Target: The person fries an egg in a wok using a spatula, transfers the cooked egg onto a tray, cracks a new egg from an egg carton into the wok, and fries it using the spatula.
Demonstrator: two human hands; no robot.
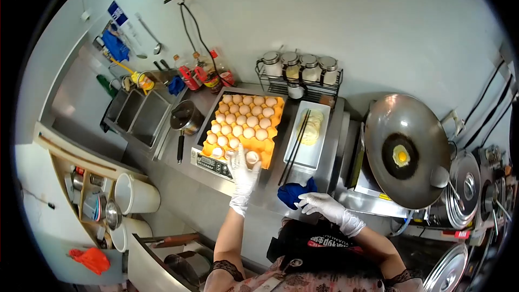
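Sitting over the egg tray [266, 149], left hand [244, 174] (can't tell grip) could crack eggs [264, 123] if bumped; right hand [325, 208] looks loosely spread.

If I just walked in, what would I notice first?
Probably the bright orange tray of eggs on the cooktop, with a white-gloved left hand at its near edge. Next, perhaps the big wok on the right, with one cracked egg, yellow yolk showing, inside.

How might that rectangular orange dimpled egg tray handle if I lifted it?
The tray probably feels heavy, with brown eggs filling most of it. It may dip toward its far side, since its near-right corner lacks whole eggs. The uncovered eggs could crack if jolted.
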